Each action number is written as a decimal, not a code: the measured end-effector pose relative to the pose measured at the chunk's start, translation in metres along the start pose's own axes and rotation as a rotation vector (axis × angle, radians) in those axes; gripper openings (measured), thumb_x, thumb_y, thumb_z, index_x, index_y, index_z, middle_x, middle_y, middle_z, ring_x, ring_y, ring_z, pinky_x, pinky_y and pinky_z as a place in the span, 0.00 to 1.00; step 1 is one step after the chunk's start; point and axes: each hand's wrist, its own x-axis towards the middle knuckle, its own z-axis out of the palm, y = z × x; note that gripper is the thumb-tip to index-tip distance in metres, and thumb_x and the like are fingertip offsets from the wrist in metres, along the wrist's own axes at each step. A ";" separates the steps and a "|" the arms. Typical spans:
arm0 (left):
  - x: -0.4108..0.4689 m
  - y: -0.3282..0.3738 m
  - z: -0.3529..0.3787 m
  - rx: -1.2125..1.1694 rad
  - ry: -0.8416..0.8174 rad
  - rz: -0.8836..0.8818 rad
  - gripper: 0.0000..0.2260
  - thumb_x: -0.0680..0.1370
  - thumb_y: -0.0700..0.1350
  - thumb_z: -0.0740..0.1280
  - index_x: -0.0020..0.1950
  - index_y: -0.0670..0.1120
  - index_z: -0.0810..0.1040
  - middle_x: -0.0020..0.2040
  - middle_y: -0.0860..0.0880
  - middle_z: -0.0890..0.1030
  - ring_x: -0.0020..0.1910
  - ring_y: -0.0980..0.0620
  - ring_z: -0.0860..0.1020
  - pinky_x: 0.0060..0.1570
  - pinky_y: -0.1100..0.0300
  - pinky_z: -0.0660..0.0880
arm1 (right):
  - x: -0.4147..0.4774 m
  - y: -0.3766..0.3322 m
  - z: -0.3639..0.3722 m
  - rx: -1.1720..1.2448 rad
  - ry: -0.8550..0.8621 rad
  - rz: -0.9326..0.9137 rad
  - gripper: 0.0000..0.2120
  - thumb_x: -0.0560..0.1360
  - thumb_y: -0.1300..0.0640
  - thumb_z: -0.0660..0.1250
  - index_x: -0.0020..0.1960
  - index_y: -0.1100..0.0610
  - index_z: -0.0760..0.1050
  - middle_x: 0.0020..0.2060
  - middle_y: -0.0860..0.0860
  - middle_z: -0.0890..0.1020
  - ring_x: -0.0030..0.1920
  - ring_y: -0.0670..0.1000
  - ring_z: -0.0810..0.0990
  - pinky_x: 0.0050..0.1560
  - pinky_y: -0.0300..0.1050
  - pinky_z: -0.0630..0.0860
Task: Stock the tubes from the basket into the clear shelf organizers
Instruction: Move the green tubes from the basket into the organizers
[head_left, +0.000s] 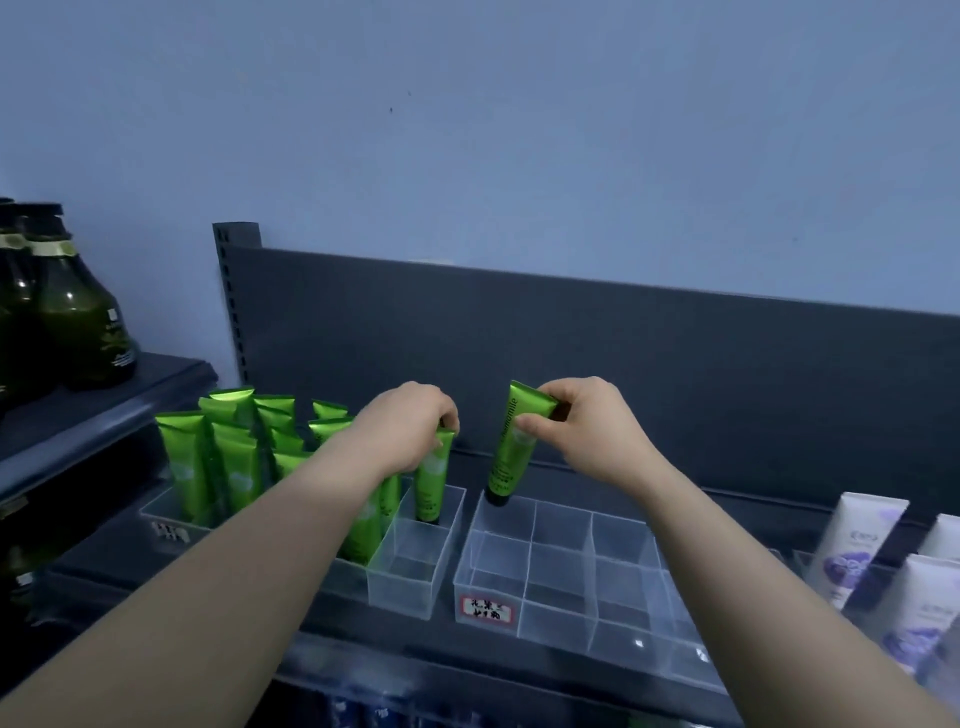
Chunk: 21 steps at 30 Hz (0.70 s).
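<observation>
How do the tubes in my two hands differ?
The left tube stands nearly upright, cap down inside the left organizer; the right tube leans, cap just at the back corner of the right organizer. The left hand hides its tube's crimped end; the right hand leaves its showing. Both are green.

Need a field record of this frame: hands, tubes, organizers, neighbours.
left hand: grips green tube, cap down in left organizer, rear right cell
right hand: pinches second green tube by crimp, cap at right organizer, rear left cell
left organizer: mostly full of stocked tubes
right organizer: nothing seated; front label
neighbours: white tubes right, dark green bottles left
</observation>
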 end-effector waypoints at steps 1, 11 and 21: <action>0.003 -0.001 0.001 0.006 -0.025 0.030 0.12 0.75 0.42 0.69 0.55 0.56 0.80 0.57 0.52 0.80 0.53 0.48 0.79 0.53 0.53 0.77 | 0.000 -0.001 0.002 -0.008 0.010 0.014 0.07 0.72 0.56 0.72 0.38 0.58 0.79 0.26 0.48 0.72 0.22 0.43 0.66 0.26 0.36 0.64; 0.016 -0.023 -0.005 0.073 -0.008 0.263 0.13 0.76 0.45 0.67 0.61 0.55 0.78 0.59 0.53 0.80 0.56 0.50 0.78 0.54 0.55 0.76 | -0.008 -0.030 0.023 -0.040 0.093 0.070 0.09 0.71 0.55 0.73 0.38 0.60 0.78 0.27 0.49 0.72 0.27 0.44 0.66 0.29 0.37 0.65; -0.015 -0.057 -0.018 -0.020 0.169 0.247 0.14 0.79 0.53 0.61 0.63 0.53 0.75 0.58 0.54 0.79 0.57 0.51 0.76 0.51 0.55 0.73 | -0.003 -0.051 0.074 -0.159 0.032 0.068 0.06 0.72 0.55 0.71 0.44 0.59 0.80 0.40 0.54 0.80 0.39 0.52 0.77 0.42 0.46 0.74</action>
